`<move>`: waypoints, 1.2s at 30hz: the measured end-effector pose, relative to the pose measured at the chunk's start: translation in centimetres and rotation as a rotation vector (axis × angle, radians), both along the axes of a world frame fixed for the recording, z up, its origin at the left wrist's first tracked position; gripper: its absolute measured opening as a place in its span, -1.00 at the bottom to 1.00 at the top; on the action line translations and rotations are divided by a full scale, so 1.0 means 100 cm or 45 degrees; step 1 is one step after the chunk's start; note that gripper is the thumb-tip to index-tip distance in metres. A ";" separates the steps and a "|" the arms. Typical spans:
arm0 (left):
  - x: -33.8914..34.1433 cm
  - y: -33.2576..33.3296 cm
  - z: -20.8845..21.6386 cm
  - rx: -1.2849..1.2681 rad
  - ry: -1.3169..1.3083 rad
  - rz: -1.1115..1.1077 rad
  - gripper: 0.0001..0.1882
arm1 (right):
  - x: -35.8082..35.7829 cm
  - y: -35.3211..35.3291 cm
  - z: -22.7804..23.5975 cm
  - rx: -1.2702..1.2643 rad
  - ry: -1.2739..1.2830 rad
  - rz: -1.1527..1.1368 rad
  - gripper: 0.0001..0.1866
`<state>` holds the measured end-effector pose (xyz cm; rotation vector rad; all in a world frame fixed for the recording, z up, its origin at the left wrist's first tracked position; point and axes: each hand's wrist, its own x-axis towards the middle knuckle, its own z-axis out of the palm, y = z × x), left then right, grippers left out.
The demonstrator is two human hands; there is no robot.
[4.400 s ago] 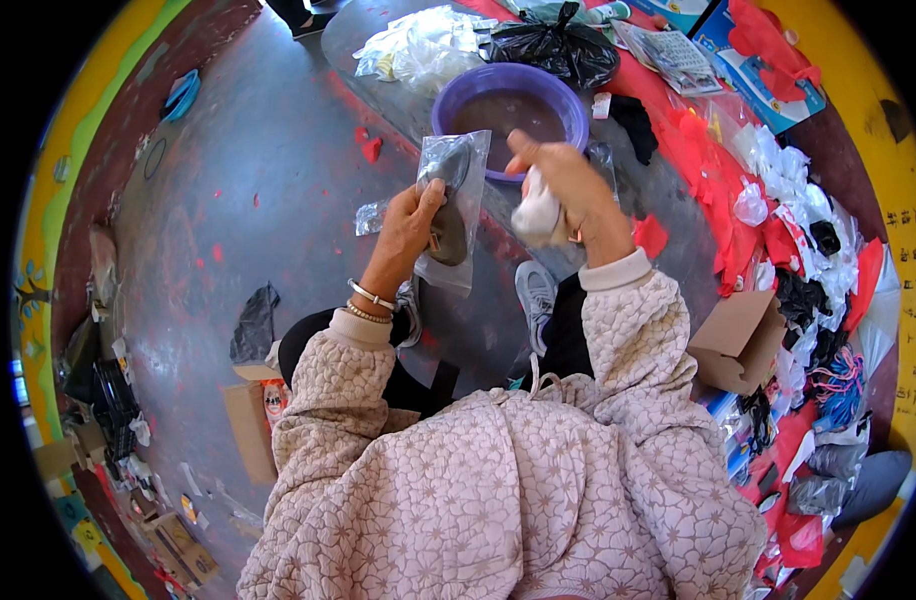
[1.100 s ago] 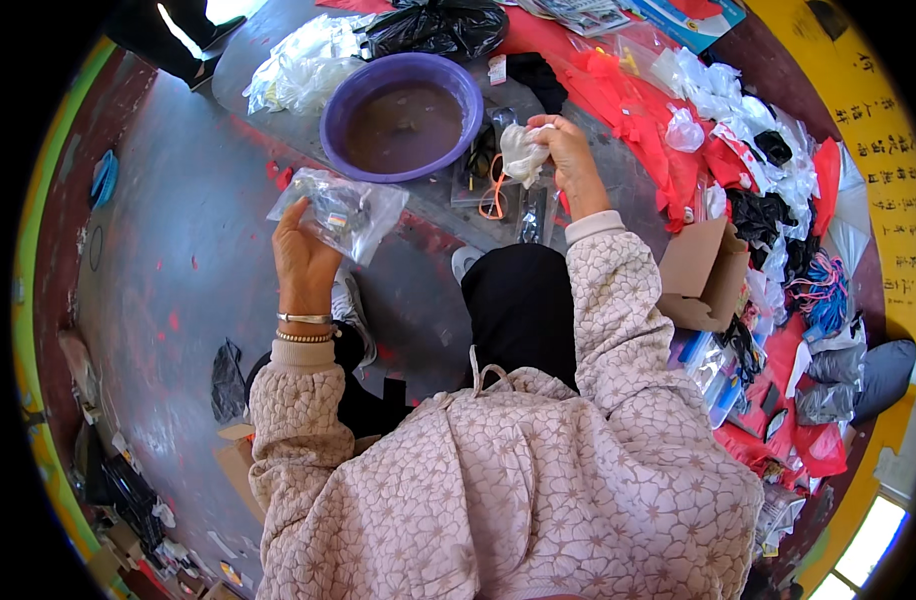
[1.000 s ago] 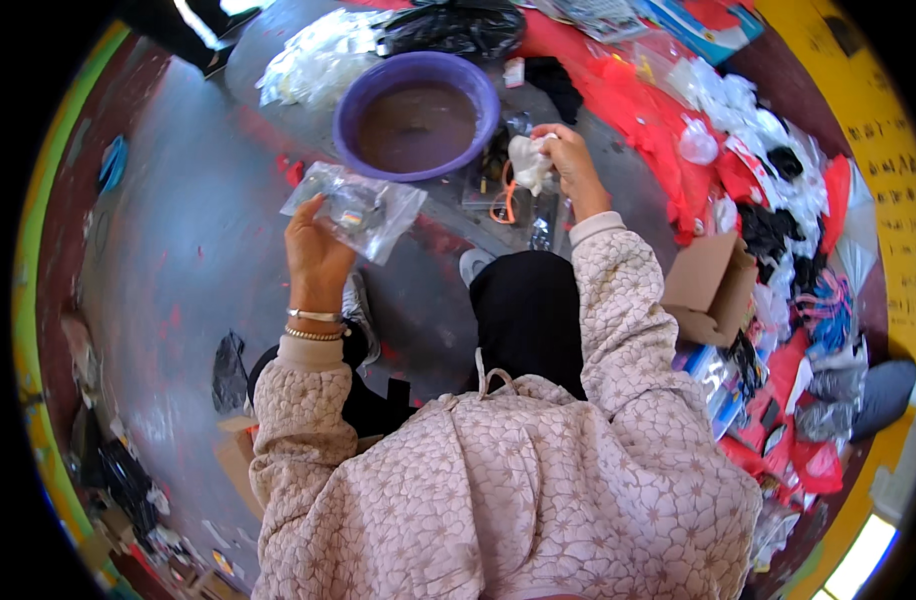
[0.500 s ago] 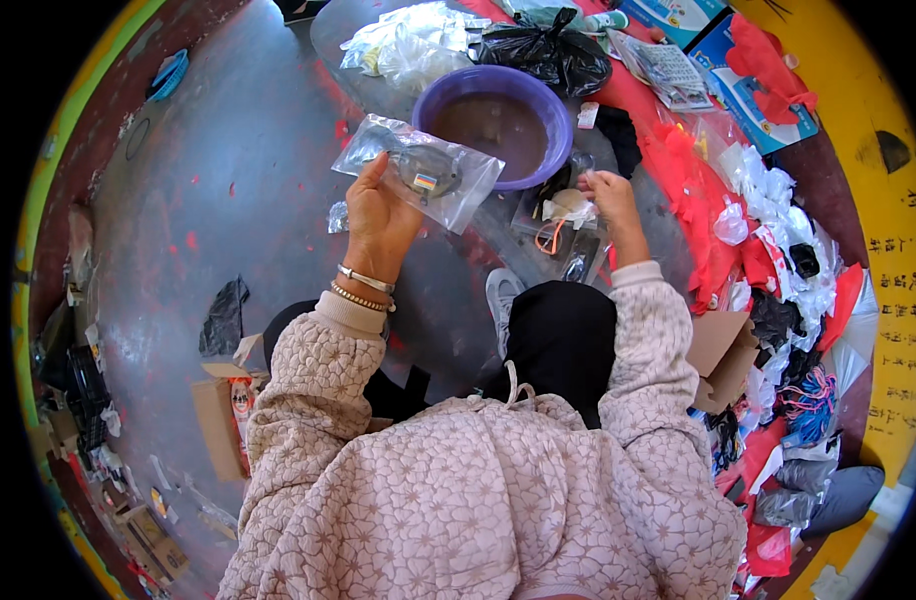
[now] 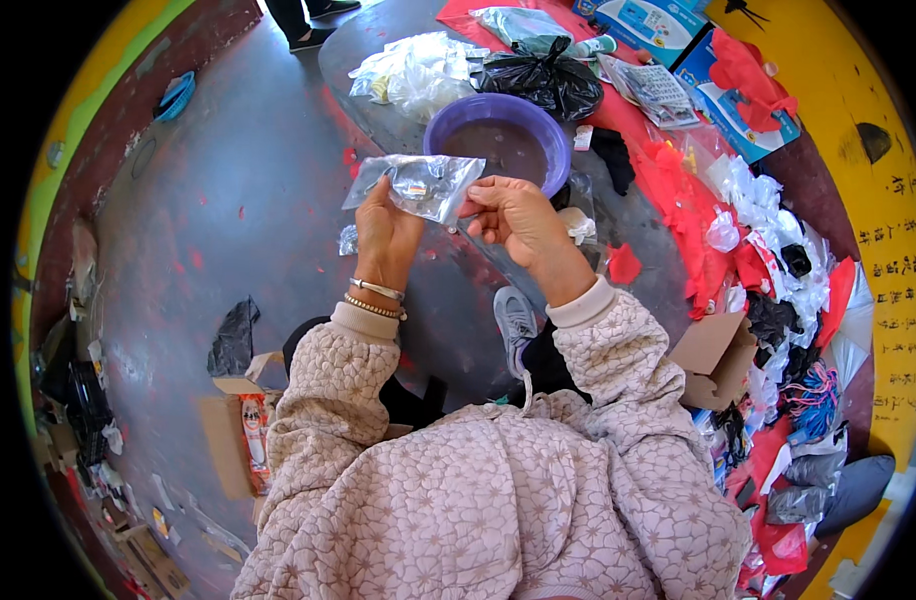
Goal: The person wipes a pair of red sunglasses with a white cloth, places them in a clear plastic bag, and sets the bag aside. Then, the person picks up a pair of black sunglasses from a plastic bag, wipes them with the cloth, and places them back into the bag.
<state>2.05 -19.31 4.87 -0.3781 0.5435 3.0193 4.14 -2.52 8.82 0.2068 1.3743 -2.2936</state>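
A clear plastic bag [image 5: 448, 201] with something dark inside and a small colourful label hangs between my two hands. My left hand [image 5: 386, 228] grips its left side, thumb on top. The fingertips of my right hand [image 5: 518, 220] pinch the bag's right end. Just beyond the bag stands a purple basin [image 5: 440, 118] holding murky brownish water. Below my left wrist's level, a small clear packet [image 5: 348, 240] lies on the floor. Past my right hand are clear bags with a whitish item [image 5: 578, 225], partly hidden by the hand.
A black plastic bag [image 5: 550, 80] and white bags [image 5: 418, 70] lie behind the basin. Red cloth [image 5: 668, 200] and heaped plastic bags [image 5: 758, 205] spread along the right. Open cardboard boxes [image 5: 713, 360] flank me. Another person's legs [image 5: 296, 22] show at the top.
My right hand has moved left and up from the items on the floor to the bag's right end. The bag has been tilted. Another person's legs have come into view.
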 end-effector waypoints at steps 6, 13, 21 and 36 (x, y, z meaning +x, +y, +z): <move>-0.006 -0.007 -0.014 0.107 -0.097 -0.016 -0.65 | -0.003 -0.013 -0.007 -0.089 0.081 -0.086 -0.90; -0.006 0.001 -0.014 0.081 -0.092 -0.012 -0.65 | -0.007 -0.002 -0.017 -0.132 -0.009 -0.081 -0.88; -0.014 0.012 -0.019 0.105 -0.053 -0.006 -0.66 | -0.007 0.003 -0.009 -0.112 0.050 -0.150 -0.86; 0.004 0.019 0.004 -0.134 0.046 -0.014 -0.69 | -0.002 -0.004 -0.019 0.068 0.132 -0.270 -0.90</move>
